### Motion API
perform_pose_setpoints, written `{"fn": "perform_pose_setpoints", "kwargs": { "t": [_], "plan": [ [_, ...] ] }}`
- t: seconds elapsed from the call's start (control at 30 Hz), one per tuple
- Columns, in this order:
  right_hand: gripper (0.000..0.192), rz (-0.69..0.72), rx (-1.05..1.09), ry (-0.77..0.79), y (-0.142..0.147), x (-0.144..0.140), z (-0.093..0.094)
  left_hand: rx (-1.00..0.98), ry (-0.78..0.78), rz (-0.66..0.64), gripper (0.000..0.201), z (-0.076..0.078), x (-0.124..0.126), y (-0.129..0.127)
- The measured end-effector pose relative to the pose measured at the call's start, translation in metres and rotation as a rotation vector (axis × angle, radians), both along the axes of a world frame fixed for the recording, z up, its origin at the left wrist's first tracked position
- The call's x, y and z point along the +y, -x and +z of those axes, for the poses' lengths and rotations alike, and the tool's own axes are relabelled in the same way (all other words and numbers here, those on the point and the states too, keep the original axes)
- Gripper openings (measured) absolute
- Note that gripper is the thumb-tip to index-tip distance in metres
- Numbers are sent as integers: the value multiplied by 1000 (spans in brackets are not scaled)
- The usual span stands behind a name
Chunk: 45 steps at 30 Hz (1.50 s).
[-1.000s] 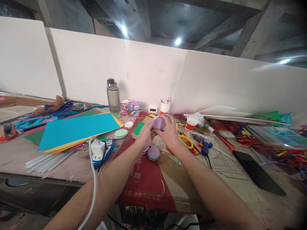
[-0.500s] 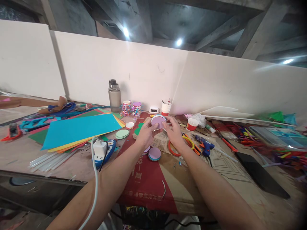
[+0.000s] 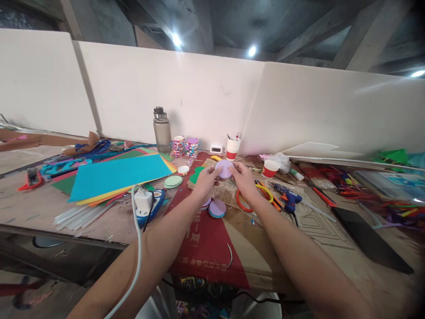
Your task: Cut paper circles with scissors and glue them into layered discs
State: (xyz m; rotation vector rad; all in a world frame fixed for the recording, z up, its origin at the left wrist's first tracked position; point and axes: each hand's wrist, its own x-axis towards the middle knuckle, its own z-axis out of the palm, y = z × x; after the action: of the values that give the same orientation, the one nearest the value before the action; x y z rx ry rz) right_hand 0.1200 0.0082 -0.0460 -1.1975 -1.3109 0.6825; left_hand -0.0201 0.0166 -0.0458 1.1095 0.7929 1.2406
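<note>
A lilac paper disc point(image 3: 224, 169) is held up over the table between both hands. My left hand point(image 3: 205, 180) pinches its left edge and my right hand point(image 3: 243, 179) pinches its right edge. Below the hands, a small stack of lilac and blue discs point(image 3: 217, 208) lies on a red sheet point(image 3: 202, 241). Orange and yellow rings point(image 3: 254, 197) lie just right of my right wrist.
Coloured paper sheets point(image 3: 117, 175) are spread at the left, with green discs point(image 3: 173, 181) and glue sticks point(image 3: 78, 217) nearby. A white charger and cable point(image 3: 143, 201) rest on a blue glue gun. A bottle point(image 3: 162, 129), cups point(image 3: 233, 148) and another glue gun point(image 3: 288, 199) stand further back and right.
The disc has turned from tilted to facing me flat, and both hands now pinch its edges. My view has shifted slightly left and down.
</note>
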Motion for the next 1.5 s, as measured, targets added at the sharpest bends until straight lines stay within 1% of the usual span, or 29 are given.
{"fn": "perform_pose_setpoints", "kwargs": {
  "t": [0.07,0.17,0.23,0.3,0.37,0.4,0.43,0.5,0.57,0.67,0.8,0.93,0.97,1.0,1.03,1.1,1.17,1.2,1.27,1.33,1.43,1.5],
  "plan": [
    [43,32,4,6,0,1,-1,-3,25,-7,38,1,0,1],
    [47,88,-28,19,-1,4,-5,45,46,2,36,4,2,3],
    [46,74,-65,31,-2,7,-8,68,29,57,31,8,4,6],
    [44,23,-109,44,-4,9,-10,36,-17,202,23,13,8,12],
    [43,-40,-176,62,-7,9,-10,-44,-58,378,16,18,13,20],
    [43,-69,-222,78,-8,9,-9,-89,-74,442,13,20,16,24],
    [43,-88,-276,101,-9,8,-8,-141,-84,486,10,22,18,27],
    [41,-90,-404,168,-9,4,-6,-248,-52,538,10,24,21,33],
    [33,-65,-543,232,-7,1,-4,-329,0,550,12,25,22,35],
    [23,-48,-712,268,-3,-4,-2,-367,44,530,14,23,21,33],
    [29,-51,-863,274,0,-8,-4,-348,45,498,17,22,19,28],
    [32,-110,-993,173,2,-12,0,-393,13,504,17,26,19,30],
    [32,-89,-992,148,2,-14,3,-413,5,515,16,27,19,32],
    [32,-32,-974,138,2,-16,8,-431,-2,528,15,28,19,33],
    [32,58,-946,144,2,-19,13,-446,-7,542,14,29,20,34],
    [35,306,-899,202,2,-25,23,-462,-6,556,14,30,20,35],
    [47,517,-941,248,3,-31,31,-462,16,547,15,30,21,35],
    [53,580,-994,248,3,-34,32,-459,28,538,15,29,21,35],
    [63,630,-1127,227,5,-37,32,-454,35,529,15,29,22,35],
    [66,629,-1220,211,7,-38,29,-455,29,541,14,30,23,36],
    [56,640,-1280,214,10,-38,27,-452,40,581,12,30,26,40],
    [49,645,-1297,231,11,-39,30,-418,48,614,10,27,30,44]
  ]
}}
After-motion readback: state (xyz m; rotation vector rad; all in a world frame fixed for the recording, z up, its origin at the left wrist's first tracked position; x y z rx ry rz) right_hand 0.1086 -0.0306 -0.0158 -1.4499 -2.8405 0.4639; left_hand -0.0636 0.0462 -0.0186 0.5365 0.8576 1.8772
